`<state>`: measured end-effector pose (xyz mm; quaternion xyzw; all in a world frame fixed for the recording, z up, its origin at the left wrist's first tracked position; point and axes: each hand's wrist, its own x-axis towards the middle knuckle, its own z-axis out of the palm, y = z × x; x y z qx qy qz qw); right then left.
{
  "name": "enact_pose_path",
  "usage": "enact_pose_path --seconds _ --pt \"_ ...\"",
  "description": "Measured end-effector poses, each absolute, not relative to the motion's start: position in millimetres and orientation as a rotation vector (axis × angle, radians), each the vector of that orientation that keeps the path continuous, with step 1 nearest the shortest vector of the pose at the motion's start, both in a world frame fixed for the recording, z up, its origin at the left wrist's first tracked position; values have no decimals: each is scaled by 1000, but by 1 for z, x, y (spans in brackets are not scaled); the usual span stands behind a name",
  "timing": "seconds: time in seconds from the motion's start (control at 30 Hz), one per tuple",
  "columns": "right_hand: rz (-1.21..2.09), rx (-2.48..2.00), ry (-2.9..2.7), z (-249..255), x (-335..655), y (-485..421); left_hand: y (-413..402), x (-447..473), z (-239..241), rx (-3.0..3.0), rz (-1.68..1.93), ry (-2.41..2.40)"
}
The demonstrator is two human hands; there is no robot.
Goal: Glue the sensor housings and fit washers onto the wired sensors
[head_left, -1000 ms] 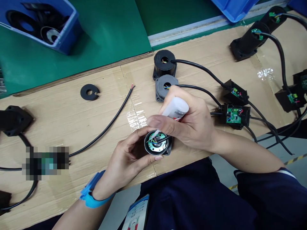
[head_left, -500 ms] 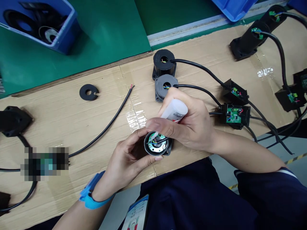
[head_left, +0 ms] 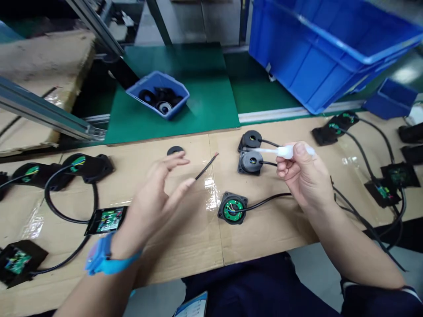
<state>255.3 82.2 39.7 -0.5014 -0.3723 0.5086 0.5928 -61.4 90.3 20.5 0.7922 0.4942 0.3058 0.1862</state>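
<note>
My right hand holds a white squeeze tube level, its thin nozzle pointing left over two round black housings. My left hand hovers open above the cardboard, fingers spread and blurred, holding nothing. A black round housing with a green circuit board inside lies on the cardboard between my hands, its cable running right under my right hand. A loose black wire lies just beyond my left fingertips, and a black ring sits farther back.
A small blue bin of black rings stands on the green mat. A large blue crate is at the back right. Cabled housings and open black boxes with green boards lie along both sides of the cardboard.
The view pulled back and up. My left hand let go of the round housing, which now lies on the cardboard. My right hand lifted the tube away to the right.
</note>
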Motion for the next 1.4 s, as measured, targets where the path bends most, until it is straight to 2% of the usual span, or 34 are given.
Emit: enact_pose_path --seconds 0.1,0.27,0.47,0.7,0.83,0.93,1.03,1.17,1.27,1.4 --pt "1213 -1155 -928 52 261 104 135 -97 17 2355 742 1549" --pt "1198 -1233 -1206 58 242 185 181 -121 -8 2380 512 1485" --pt "1174 -1341 -1386 33 195 277 180 -120 -20 2342 523 1503" --pt "1122 -1367 -1591 15 175 304 161 -114 -2 2282 647 1437" --pt "1008 -1348 -1587 36 198 269 119 -83 17 2162 892 1288" --pt "757 -1124 -1732 58 227 197 91 -53 16 2095 976 1143" --pt "773 -1161 -1891 68 250 110 75 -23 1 1973 960 879" --pt "646 -1239 -2180 42 264 38 65 9 -22 1741 964 716" --pt "571 -1312 -2260 19 263 25 53 24 -31 1726 1029 846" --pt "414 -1281 -2220 13 262 23 33 31 -37 1866 1145 1014"
